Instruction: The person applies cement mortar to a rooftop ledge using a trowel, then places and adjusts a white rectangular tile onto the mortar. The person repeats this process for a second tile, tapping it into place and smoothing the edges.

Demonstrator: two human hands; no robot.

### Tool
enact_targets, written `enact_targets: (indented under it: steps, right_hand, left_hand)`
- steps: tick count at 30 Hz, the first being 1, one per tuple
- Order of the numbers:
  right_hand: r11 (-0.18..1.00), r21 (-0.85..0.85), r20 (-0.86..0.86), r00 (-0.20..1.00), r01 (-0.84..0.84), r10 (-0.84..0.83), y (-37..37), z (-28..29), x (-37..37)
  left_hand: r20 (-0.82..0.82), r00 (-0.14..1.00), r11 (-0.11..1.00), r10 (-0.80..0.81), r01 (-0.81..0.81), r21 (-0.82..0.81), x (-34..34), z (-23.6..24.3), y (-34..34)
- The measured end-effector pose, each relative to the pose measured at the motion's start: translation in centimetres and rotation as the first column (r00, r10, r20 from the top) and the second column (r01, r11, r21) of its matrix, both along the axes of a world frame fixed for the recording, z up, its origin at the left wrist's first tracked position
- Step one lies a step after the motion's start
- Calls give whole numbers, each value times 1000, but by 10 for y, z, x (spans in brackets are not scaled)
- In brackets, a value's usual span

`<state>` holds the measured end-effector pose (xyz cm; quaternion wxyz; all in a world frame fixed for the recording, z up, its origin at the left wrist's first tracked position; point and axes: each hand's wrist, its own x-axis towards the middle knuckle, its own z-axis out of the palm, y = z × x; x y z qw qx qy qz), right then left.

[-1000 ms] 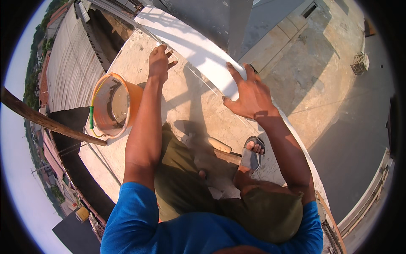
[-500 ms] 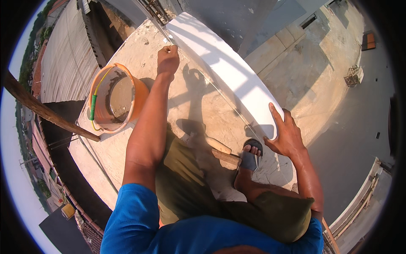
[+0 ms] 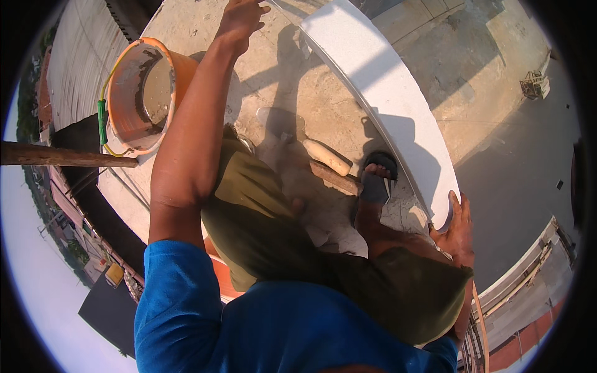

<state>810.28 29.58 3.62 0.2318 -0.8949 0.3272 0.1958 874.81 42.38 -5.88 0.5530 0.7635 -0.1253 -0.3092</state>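
A long white block (image 3: pixel 385 68) lies along the right side of the ledge (image 3: pixel 323 93). My right hand (image 3: pixel 457 233) grips its near end, thumb on the inner side and fingers round the outer side. At the top of the view my left hand (image 3: pixel 241 25) is held out beyond the bucket, fingers loosely bent and apart, with nothing visible in them. To the left of my left forearm stands an orange bucket (image 3: pixel 180 78) with grey wet mix in it and a green-gripped handle. Beside my sandalled foot (image 3: pixel 376 177) lie a pale wooden tool handle (image 3: pixel 326 155) and a rough brown piece (image 3: pixel 336 177).
A wooden pole (image 3: pixel 68 155) juts in from the left, below the bucket. Past the ledge's left edge, roofs (image 3: pixel 87 56) lie lower down. On the right is a grey wall (image 3: pixel 516 168), with a concrete surface (image 3: pixel 460 81) beyond the block.
The white block has slid toward me, its near end now past my foot, with my right hand still on it. My left hand has loosened from a fist. The view has shifted.
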Motion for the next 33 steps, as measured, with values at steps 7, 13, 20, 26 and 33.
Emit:
enact_targets:
  steps: [7, 13, 20, 26, 33]
  right_hand:
    - [997, 69, 245, 968, 43, -59, -12, 2, 46]
    - [942, -278, 359, 889, -188, 284, 0, 8, 159]
    - [773, 223, 303, 796, -594, 525, 99, -62, 239]
    - [866, 383, -34, 932, -321, 361, 137, -151, 243]
    - [883, 363, -150, 916, -299, 372, 131, -127, 239]
  left_hand:
    - [177, 342, 367, -923, 644, 671, -59, 15, 100]
    - [416, 206, 438, -885, 669, 601, -92, -33, 138]
    - [584, 530, 787, -615, 366, 496, -49, -86, 128]
    - [588, 683, 849, -434, 91, 521, -28, -108, 110]
    - [663, 626, 842, -410, -21, 540, -23, -152, 116]
